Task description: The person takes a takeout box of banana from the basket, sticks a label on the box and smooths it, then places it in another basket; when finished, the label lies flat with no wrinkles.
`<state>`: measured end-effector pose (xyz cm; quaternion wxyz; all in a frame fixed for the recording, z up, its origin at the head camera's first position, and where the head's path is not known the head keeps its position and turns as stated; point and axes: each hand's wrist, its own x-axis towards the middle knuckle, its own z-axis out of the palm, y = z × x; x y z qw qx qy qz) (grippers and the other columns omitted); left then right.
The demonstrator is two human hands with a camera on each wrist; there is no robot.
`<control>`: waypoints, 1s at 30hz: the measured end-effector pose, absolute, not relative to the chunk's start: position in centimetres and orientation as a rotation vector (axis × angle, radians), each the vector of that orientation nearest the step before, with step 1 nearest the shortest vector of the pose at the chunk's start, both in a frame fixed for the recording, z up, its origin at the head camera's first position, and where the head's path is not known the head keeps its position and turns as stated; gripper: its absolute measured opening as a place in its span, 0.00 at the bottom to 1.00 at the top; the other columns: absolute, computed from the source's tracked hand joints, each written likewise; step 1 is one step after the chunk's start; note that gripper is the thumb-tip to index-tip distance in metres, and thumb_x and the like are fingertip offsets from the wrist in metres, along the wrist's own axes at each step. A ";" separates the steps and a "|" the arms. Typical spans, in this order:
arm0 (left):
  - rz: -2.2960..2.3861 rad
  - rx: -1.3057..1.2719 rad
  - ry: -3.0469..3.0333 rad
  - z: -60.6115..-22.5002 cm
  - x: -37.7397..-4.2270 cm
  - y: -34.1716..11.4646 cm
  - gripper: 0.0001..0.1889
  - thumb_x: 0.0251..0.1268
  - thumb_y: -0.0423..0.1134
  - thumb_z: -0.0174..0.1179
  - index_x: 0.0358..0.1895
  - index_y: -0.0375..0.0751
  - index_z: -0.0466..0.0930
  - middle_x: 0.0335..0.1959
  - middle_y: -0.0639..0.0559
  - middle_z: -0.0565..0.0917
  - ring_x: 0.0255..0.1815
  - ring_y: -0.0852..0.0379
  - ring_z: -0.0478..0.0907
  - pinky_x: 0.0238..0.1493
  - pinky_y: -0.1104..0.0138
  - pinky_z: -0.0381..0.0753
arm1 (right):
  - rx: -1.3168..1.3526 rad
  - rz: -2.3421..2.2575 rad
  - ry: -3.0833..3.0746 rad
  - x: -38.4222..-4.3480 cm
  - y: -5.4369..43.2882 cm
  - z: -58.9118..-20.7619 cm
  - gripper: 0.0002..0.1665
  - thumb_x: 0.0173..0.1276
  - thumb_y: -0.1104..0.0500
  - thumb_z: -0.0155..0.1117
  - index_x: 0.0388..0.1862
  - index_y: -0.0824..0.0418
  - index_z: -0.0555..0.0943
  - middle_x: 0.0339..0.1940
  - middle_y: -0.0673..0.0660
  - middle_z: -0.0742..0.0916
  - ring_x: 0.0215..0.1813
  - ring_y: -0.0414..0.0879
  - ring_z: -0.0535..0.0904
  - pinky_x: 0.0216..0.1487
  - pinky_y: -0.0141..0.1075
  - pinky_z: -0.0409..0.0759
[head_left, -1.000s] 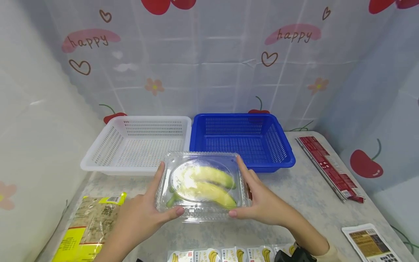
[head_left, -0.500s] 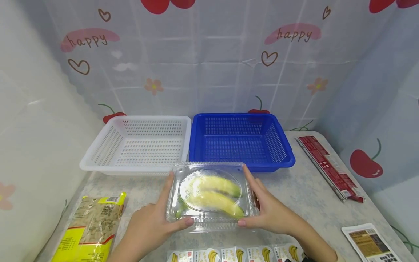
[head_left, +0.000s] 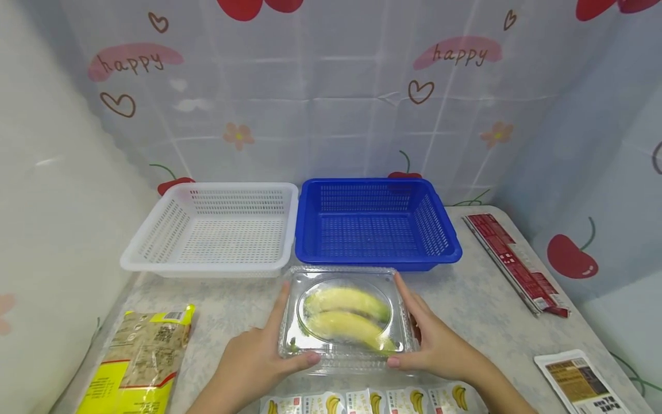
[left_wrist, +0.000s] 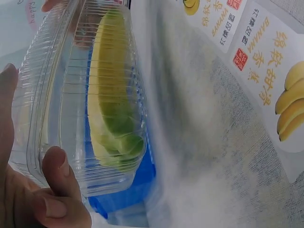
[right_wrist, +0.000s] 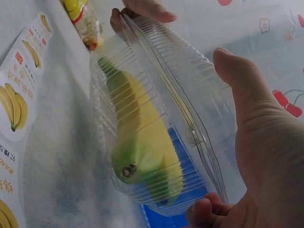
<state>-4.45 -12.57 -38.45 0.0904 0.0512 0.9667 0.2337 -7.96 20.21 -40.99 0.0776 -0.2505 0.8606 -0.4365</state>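
Observation:
Both hands hold a clear plastic clamshell box (head_left: 347, 359) by its two short sides, in front of the baskets. Two yellow bananas (head_left: 349, 325) with greenish ends lie inside under the lid. My left hand (head_left: 264, 356) grips the left side, thumb along the front edge; in the left wrist view its curled fingers (left_wrist: 59, 171) press the ribbed wall. The right hand (head_left: 439, 345) grips the opposite side in the same way, its thumb at the front corner. Both wrist views show the box above the table, its lid closed.
Behind stand a white basket (head_left: 207, 267) and a blue basket (head_left: 380, 266). A strip of banana stickers (head_left: 362, 401) lies along the front. At left is a yellow food bag (head_left: 137, 356); at right lie a red packet (head_left: 517, 261) and a white-brown pouch (head_left: 576, 382).
The hands have brought the box toward the front and slightly right, away from the baskets. The head view has shifted a little. The grip is unchanged.

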 end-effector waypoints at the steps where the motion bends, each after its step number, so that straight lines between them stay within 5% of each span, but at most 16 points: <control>1: 0.697 0.160 2.868 -38.6 -4.5 -12.5 0.64 0.43 0.84 0.55 0.77 0.73 0.22 0.15 0.57 0.75 0.17 0.61 0.70 0.22 0.64 0.70 | -0.745 -1.309 2.577 -7.9 20.3 -41.1 0.79 0.49 0.49 0.82 0.82 0.40 0.32 0.61 0.58 0.69 0.35 0.41 0.69 0.30 0.32 0.73; 3: 0.703 0.175 2.860 -38.9 -4.6 -12.3 0.64 0.44 0.83 0.55 0.77 0.73 0.22 0.14 0.58 0.74 0.17 0.61 0.70 0.22 0.64 0.70 | -0.745 -1.321 2.575 -7.9 20.5 -41.3 0.78 0.48 0.49 0.82 0.82 0.41 0.33 0.48 0.56 0.70 0.29 0.40 0.63 0.26 0.30 0.69; 9: 0.720 0.205 2.842 -39.9 -5.1 -11.8 0.63 0.46 0.82 0.56 0.78 0.70 0.23 0.13 0.58 0.72 0.16 0.60 0.68 0.20 0.65 0.68 | -0.765 -1.343 2.587 -8.1 21.3 -42.2 0.77 0.49 0.53 0.82 0.83 0.43 0.35 0.36 0.53 0.67 0.29 0.40 0.62 0.25 0.31 0.68; 30: 0.785 0.305 2.821 -41.6 -6.8 -9.2 0.63 0.47 0.82 0.54 0.79 0.66 0.25 0.12 0.57 0.71 0.15 0.59 0.68 0.17 0.67 0.67 | -0.707 -1.410 2.589 -8.7 24.2 -44.1 0.75 0.49 0.55 0.81 0.83 0.46 0.38 0.38 0.56 0.68 0.27 0.44 0.62 0.23 0.32 0.67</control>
